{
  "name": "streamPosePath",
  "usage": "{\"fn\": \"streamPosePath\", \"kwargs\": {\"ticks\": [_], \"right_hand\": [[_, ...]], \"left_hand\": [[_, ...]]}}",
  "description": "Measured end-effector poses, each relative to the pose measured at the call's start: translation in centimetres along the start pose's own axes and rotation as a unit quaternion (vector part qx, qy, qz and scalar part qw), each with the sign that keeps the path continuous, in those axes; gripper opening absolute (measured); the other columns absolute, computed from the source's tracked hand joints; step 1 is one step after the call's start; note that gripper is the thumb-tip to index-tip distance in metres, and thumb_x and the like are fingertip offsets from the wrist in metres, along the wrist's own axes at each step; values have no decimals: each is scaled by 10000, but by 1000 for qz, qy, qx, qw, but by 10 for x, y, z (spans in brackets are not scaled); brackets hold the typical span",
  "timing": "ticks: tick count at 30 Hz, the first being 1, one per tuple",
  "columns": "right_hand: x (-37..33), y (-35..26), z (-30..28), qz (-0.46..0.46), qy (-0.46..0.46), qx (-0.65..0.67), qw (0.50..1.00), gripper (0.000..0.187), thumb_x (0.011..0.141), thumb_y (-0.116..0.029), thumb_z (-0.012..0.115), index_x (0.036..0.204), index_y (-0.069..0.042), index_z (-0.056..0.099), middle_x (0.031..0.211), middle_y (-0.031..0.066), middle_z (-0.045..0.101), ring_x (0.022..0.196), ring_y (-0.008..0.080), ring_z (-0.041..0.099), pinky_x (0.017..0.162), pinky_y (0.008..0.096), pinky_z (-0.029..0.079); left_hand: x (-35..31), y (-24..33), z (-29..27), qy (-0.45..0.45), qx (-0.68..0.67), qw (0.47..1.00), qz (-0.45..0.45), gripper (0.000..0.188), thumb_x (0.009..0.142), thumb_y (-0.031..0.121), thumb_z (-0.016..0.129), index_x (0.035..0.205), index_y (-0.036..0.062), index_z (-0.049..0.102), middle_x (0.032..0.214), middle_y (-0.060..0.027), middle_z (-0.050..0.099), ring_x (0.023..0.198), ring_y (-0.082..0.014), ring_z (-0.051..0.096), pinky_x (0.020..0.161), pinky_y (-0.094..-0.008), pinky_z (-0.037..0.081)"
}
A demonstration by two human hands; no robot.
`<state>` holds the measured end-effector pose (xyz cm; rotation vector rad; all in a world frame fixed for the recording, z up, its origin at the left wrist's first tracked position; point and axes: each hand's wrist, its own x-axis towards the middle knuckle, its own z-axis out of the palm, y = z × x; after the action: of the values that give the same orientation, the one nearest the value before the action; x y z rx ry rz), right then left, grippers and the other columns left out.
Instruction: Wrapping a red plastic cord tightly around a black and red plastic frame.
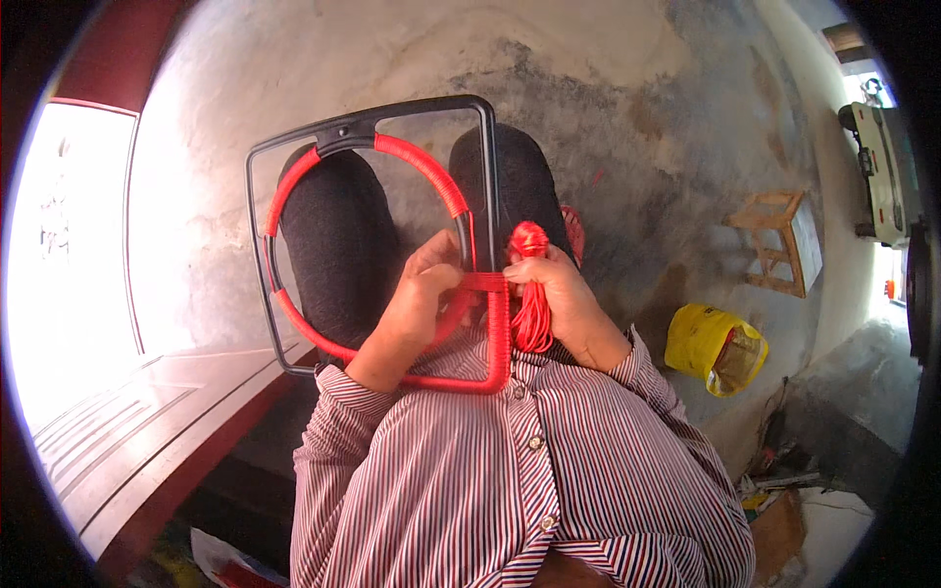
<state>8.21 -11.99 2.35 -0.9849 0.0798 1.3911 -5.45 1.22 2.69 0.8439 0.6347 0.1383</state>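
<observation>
A black square frame [490, 176] with a round ring inside rests across my lap. Red cord is wound over several stretches of the ring [428, 169], with bare black gaps between. The frame's near right corner [498, 343] is also covered in red cord. My left hand [421, 299] is closed around the right side of the ring, near a short wrapped band that joins ring and frame. In my right hand [566, 294] is a hank of red cord [532, 323], pinched right beside the frame's right bar. Fingertips of both hands are partly hidden.
My knees in dark trousers [338, 216] lie under the frame. A small wooden stool [806, 240] and a yellow bag [701, 343] stand on the grey floor [608, 59] to the right. A dark red-edged wooden panel [186, 392] runs along the left. A vehicle [882, 176] shows at far right.
</observation>
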Motion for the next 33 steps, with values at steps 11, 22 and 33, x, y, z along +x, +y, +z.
{"fn": "streamPosePath", "kwargs": {"ticks": [11,22,33], "right_hand": [[-72,-80,-229,-246,269,73,928,231,880,-220,622,1032,-50,586,799,78,632,677,221,622,612,339,531],[-9,-77,-94,-375,67,-168,909,367,785,-139,596,1133,-68,504,881,53,585,734,180,572,660,312,484],[31,-56,25,-600,27,-643,475,309,663,-227,745,894,-91,591,925,54,578,876,252,599,742,376,500]], "left_hand": [[-2,3,2,2,-67,997,-29,263,743,88,437,961,-11,545,723,-113,620,521,-157,589,434,-250,499],[-3,0,-2,-1,-33,998,-54,316,797,150,448,1062,-12,510,802,-113,598,622,-182,580,574,-304,503],[-2,-9,-7,134,5,982,133,477,739,-55,437,1209,13,483,1075,-83,592,987,-175,583,896,-273,447]]}}
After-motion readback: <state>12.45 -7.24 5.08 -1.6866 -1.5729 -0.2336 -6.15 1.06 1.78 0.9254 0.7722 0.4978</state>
